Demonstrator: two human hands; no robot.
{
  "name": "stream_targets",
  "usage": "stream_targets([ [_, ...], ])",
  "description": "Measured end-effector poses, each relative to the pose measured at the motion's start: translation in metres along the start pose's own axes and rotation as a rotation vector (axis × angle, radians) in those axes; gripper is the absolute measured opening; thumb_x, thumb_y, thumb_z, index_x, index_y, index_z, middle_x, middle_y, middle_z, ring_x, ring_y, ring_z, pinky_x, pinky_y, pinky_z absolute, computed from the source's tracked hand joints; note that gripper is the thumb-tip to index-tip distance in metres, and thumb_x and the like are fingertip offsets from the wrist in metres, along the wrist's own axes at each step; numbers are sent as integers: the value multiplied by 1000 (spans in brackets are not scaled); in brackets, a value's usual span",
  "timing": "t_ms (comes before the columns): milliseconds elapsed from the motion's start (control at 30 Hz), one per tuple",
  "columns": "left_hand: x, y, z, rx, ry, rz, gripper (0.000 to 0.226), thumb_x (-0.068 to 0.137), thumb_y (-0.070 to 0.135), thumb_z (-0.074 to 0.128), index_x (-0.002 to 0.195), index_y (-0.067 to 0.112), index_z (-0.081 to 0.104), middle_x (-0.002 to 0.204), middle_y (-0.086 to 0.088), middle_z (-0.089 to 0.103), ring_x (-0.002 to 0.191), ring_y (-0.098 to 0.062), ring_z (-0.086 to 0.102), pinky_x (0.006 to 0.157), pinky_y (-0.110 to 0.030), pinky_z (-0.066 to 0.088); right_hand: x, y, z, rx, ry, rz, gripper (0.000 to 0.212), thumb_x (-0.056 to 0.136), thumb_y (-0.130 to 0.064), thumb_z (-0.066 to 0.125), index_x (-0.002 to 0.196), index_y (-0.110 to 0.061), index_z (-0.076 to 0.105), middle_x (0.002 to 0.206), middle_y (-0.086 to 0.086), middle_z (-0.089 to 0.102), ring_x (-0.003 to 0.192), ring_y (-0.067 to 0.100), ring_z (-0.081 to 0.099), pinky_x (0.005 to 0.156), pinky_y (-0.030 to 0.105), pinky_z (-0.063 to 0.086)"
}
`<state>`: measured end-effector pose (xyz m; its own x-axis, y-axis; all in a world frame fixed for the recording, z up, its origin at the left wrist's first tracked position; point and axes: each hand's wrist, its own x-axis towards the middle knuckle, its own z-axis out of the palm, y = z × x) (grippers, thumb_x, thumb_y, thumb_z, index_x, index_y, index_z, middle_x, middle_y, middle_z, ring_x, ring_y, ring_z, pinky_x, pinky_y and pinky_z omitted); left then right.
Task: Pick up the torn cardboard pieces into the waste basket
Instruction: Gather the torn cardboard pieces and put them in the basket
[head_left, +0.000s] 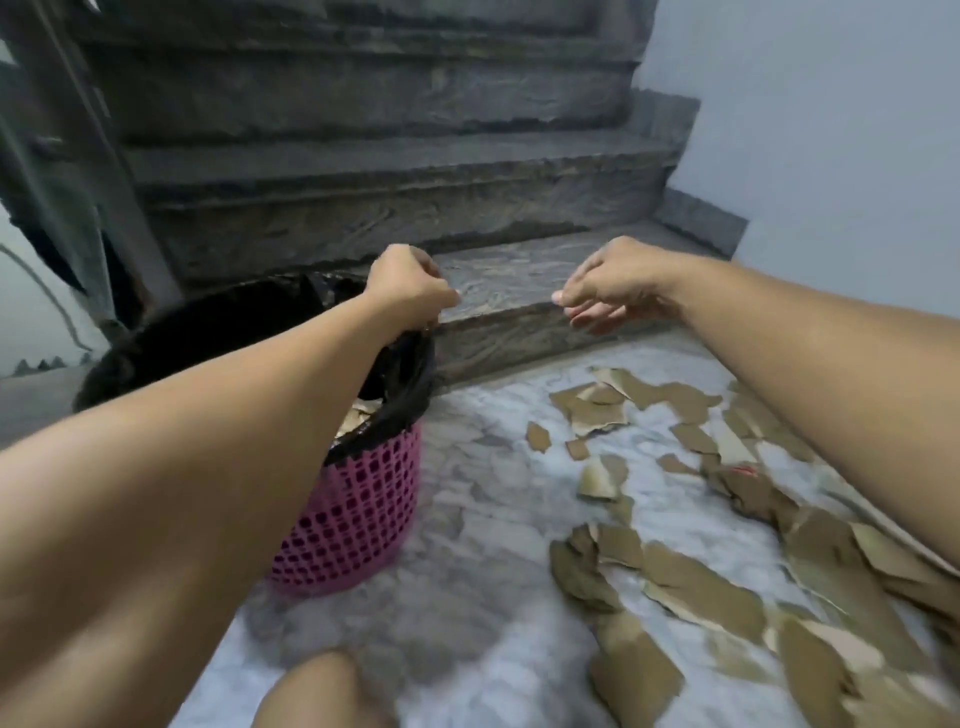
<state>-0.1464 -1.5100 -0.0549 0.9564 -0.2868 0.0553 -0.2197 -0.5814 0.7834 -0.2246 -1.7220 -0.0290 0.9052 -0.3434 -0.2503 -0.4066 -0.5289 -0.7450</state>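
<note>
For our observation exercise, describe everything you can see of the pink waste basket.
The waste basket is round, pink plastic lattice with small square holes, standing upright on the marbled floor left of the scattered cardboard. A black bag lines it and folds over the rim. The left hand pinches the bag's edge. Torn cardboard pieces show inside. The left forearm hides much of it.

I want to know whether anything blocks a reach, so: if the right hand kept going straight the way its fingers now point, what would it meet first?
The right hand points left, toward the left hand, which grips the black bag liner. The gap between them looks free, so it would likely meet that hand first, though depth is unclear.
</note>
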Motion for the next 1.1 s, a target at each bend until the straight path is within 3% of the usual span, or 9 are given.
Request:
stream_targets([
  [133,-11,20,81,-7,-228,75,17,80,20,76,84,8,65,67,-10,65,51,-16,60,44,-23,49,-17,91,-26,-19,-4,179,28,85,-16,76,105,1,66,108,15,71,96,27,72,78,41,61],
  [300,-28,2,180,130,-577,36,40,75,21,82,105,4,63,88,-13,67,69,-19,64,63,-32,56,-32,199,-24,-39,-45,368,16,85,-14,76,88,-9,61,103,13,66,93,26,66,82,41,58],
  [400,-45,-19,235,301,-763,20,70,67,33,87,125,9,56,106,-7,62,88,-21,60,75,-34,52,-41,259,-16,-92,-95,472,24,82,-16,79,95,-10,60,103,9,64,96,23,65,86,42,57],
  [533,-81,-55,296,684,-931,136,120,58,54,85,152,19,19,155,-11,20,140,-32,27,108,-41,37,-49,323,7,-361,-171,498,66,76,-29,84,130,-4,55,106,4,60,96,24,61,76,35,54],
  [633,-111,-86,332,830,-1033,165,139,51,63,84,153,29,-3,157,-11,-25,145,-42,-13,112,-63,23,-54,365,30,-537,-217,448,100,65,-45,88,145,-14,37,143,9,48,127,29,50,99,36,46],
  [733,-139,-107,354,925,-1041,200,143,52,65,82,150,33,-17,151,-10,-40,141,-45,-26,103,-77,13,-63,390,52,-656,-240,360,123,52,-53,89,152,-21,23,148,8,36,135,31,38,106,44,40],
  [833,-153,-113,361,1007,-960,255,145,51,73,76,150,30,-21,154,-14,-32,142,-47,-19,102,-78,12,-68,401,66,-752,-198,303,117,51,-51,90,147,-21,30,139,8,38,131,31,38,103,45,39],
  [967,-143,-110,357,896,-774,315,112,52,60,82,141,36,20,143,-4,21,131,-32,25,93,-55,40,-63,403,63,-682,-121,346,90,56,-44,91,129,-14,49,123,10,46,115,33,51,90,39,48],
  [1100,-128,-115,356,770,-713,233,88,61,50,82,135,33,37,138,2,29,127,-27,27,90,-48,45,-53,406,46,-651,21,381,73,68,-45,85,123,-9,52,124,13,48,111,36,55,85,40,50],
])
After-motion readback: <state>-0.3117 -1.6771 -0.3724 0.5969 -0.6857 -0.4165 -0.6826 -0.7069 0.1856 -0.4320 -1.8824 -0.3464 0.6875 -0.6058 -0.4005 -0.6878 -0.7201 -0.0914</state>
